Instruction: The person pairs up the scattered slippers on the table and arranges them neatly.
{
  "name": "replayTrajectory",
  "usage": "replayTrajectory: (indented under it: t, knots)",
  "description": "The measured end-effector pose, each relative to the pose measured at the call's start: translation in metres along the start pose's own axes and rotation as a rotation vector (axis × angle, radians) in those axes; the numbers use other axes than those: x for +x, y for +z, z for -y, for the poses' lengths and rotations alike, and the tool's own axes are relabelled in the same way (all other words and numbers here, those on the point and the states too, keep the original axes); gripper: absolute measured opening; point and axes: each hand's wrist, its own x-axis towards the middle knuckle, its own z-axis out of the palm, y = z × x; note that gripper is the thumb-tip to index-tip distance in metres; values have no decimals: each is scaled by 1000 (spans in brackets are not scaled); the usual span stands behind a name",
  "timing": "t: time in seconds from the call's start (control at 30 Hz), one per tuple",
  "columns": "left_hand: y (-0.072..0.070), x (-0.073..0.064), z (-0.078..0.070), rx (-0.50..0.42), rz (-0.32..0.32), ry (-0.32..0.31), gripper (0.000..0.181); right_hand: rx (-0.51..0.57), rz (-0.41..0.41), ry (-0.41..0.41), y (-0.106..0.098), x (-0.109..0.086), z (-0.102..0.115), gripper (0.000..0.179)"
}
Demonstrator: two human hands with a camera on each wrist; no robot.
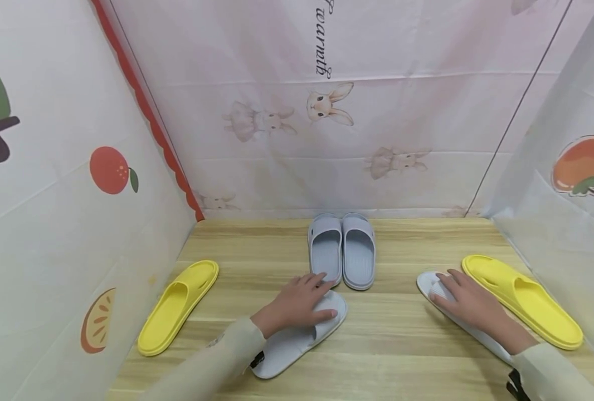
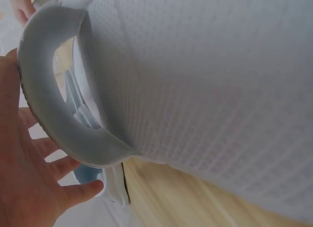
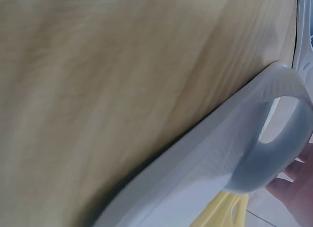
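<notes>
Over the strap of a white slipper [image 1: 283, 352] lies my left hand [image 1: 299, 303], its fingers spread and reaching past the toe end. In the left wrist view that hand [image 2: 29, 173] is beside the outer face of the strap [image 2: 36, 80], thumb and fingers extended. Another white slipper [image 1: 425, 282] sits on the right, angled the opposite way and partly hidden beneath my right hand [image 1: 470, 301]. The right wrist view has fingertips [image 3: 281, 185] right at the strap [image 3: 266, 166], loosely extended.
A pair of grey slippers [image 1: 359, 262] stands side by side against the back wall sheet [image 1: 277, 184]. One yellow slipper [image 1: 169, 317] lies at the far left, another yellow slipper [image 1: 545, 312] just right of my right hand. Printed sheets enclose the wooden surface [image 1: 377, 356] on three sides.
</notes>
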Motion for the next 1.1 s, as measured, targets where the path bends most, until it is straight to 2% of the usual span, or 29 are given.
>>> replayTrajectory:
  t: [0.17, 0.47, 0.7, 0.9, 1.1]
  knots:
    - [3, -11, 3, -25, 4, -14, 81, -10, 16, -6, 0, -8, -5, 74]
    - [6, -28, 5, -168, 60, -42, 82, 38, 11, 46, 0, -29, -20, 74]
    - [10, -38, 5, -154, 9, 5, 75, 79, 31, 63, 2, -31, -25, 78]
    - [11, -43, 1, -129, -8, -6, 74, 87, 30, 67, 2, -31, -25, 78]
    - [12, -49, 0, -78, -17, -4, 75, 42, -5, 21, 6, -33, -25, 72]
